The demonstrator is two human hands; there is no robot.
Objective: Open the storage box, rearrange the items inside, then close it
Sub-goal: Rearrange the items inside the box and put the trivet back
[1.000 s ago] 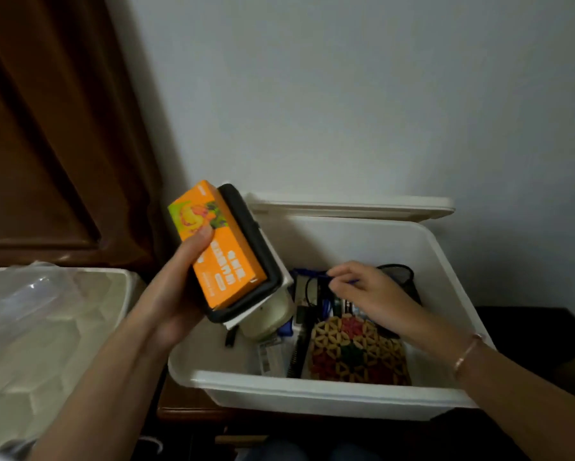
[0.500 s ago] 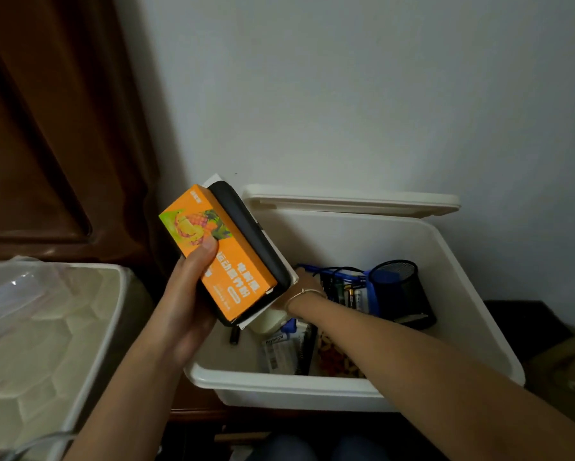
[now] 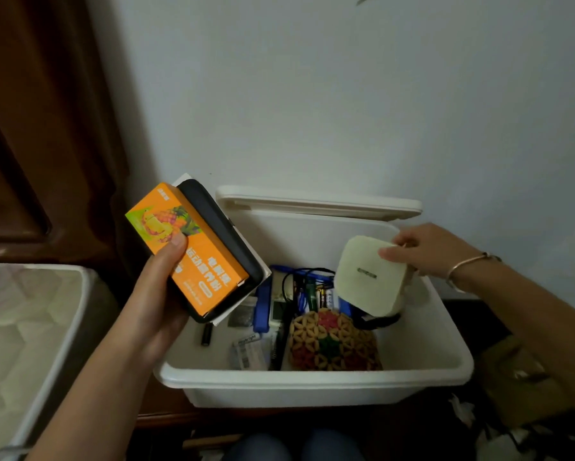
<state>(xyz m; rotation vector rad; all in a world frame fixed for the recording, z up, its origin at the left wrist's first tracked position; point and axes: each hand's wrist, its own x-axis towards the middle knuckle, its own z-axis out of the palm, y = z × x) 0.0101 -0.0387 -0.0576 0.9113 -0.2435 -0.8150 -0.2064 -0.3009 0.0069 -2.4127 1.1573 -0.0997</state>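
The storage box is sitting open against the wall, its lid standing tipped back along the far edge. The left hand is holding a stack up over the box's left end: an orange carton in front, a black case flat behind it, and a thin white piece at the very back. That grip is wrapping round the stack, thumb pressing on the carton's printed face, fingers hidden behind. The stack is tilting, its lower corner hanging just above the box's left inside.

Over on the other side the right hand, wearing a bracelet at the wrist, is pinching a pale square gadget by its upper right corner, thumb lying on the top face. The gadget is hanging tilted above the right half of the box. Below it something dark and round is peeking out, possibly a mesh cup, though the gadget is covering most of it.

Down on the box floor a flower-patterned woven mat is lying near the front wall, in the middle. Just behind it batteries and tangled cords are crowding together, a blue strip is running front to back beside them, and a small black stick is lying alone toward the left. A quilted mattress is filling the lower left of the view.
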